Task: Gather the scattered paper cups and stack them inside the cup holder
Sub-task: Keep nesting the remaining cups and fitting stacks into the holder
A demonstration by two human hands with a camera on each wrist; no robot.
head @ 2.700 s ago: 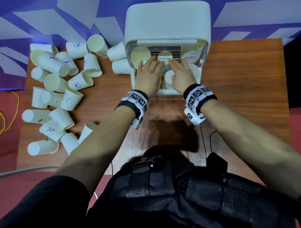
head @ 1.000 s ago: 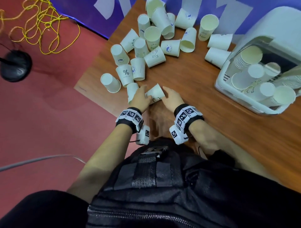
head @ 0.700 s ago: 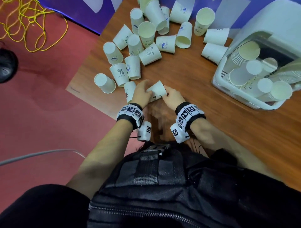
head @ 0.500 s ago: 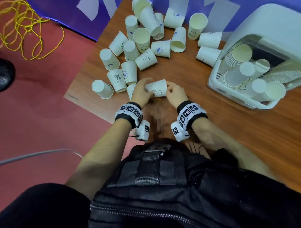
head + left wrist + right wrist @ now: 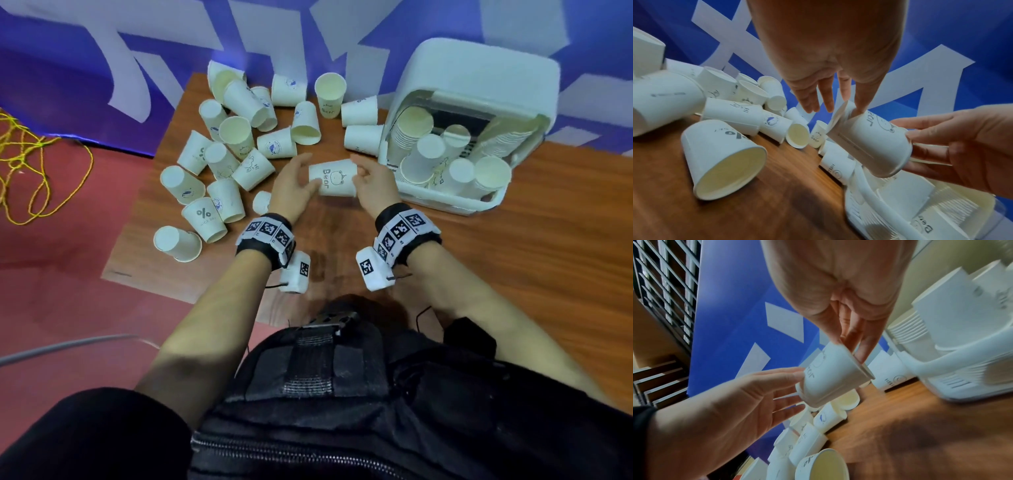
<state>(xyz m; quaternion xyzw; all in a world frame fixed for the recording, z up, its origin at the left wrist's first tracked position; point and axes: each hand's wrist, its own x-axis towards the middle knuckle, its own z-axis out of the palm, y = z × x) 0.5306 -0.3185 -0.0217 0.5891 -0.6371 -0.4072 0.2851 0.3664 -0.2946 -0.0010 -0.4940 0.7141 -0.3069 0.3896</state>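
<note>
Both hands hold one cup (image 5: pixel 333 178) on its side above the table (image 5: pixel 513 274), between the loose cups (image 5: pixel 236 137) and the holder (image 5: pixel 479 78). The left hand (image 5: pixel 291 185) touches the cup's base end with nearly straight fingers (image 5: pixel 861 104). The right hand (image 5: pixel 375 186) grips the rim end, fingers (image 5: pixel 863 344) at the mouth. The cup bears a "Bear" print. The loose cups lie scattered at the table's left. The holder stands at the right and contains stacked cups (image 5: pixel 411 137).
</note>
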